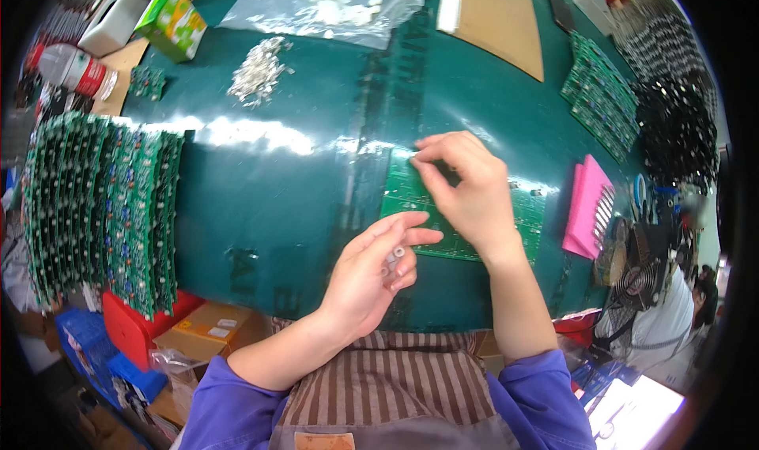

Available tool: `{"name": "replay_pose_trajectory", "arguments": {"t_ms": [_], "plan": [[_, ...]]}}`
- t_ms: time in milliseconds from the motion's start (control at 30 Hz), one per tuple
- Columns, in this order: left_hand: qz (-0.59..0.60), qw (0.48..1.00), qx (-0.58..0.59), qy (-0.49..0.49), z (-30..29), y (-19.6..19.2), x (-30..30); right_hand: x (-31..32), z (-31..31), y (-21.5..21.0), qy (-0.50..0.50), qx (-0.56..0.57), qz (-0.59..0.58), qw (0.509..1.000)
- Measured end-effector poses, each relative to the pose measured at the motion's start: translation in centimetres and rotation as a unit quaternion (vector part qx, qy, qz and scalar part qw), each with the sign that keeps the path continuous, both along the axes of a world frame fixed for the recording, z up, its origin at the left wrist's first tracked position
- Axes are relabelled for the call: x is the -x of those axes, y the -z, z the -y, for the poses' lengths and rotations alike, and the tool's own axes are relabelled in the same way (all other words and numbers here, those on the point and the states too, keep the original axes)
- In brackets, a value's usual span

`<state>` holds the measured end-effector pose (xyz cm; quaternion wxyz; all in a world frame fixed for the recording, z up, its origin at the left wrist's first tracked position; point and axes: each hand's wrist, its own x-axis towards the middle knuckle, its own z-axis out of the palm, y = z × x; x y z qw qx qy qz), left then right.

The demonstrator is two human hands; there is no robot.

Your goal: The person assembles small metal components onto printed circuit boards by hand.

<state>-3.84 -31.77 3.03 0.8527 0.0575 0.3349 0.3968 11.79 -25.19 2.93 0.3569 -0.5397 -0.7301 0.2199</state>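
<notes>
A green circuit board [407, 188] lies by the front edge of a green worktop [269, 189], right of centre, beneath a right hand [470, 185] whose thumb and forefinger are pinched near the board's far left corner, any part between them indiscernible. Apart from it, the left hand [368, 264] curls loosely around small pale cylinders [394, 254], which could roll onto the board or off the front edge should those fingers slacken. Toward the worktop's far left corner lies a pile of pale parts [259, 72]; upright boards [103, 213] line its left edge.
</notes>
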Motion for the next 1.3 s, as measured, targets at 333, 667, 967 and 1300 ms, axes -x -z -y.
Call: {"name": "replay_pose_trajectory", "arguments": {"t_ms": [333, 667, 967, 1300], "plan": [[-0.122, 0.99, -0.072, 0.018, 0.7, -0.2, -0.7, -8.1, 4.7, -5.4, 0.065, -0.031, 0.196, 0.978], [-0.219, 0.95, -0.194, 0.109, 3.5, -0.2, -2.5, -21.3, 10.2, -1.9, 0.359, -0.038, 0.236, 0.902], [-0.14, 0.973, -0.11, 0.146, 3.9, 0.0, -3.6, -19.7, 10.5, -1.6, 0.403, -0.102, 0.318, 0.852], [-0.064, 0.991, -0.066, 0.097, 3.5, -0.2, -3.9, -3.5, 12.8, -1.9, 0.089, 0.073, -0.408, 0.906]]}}
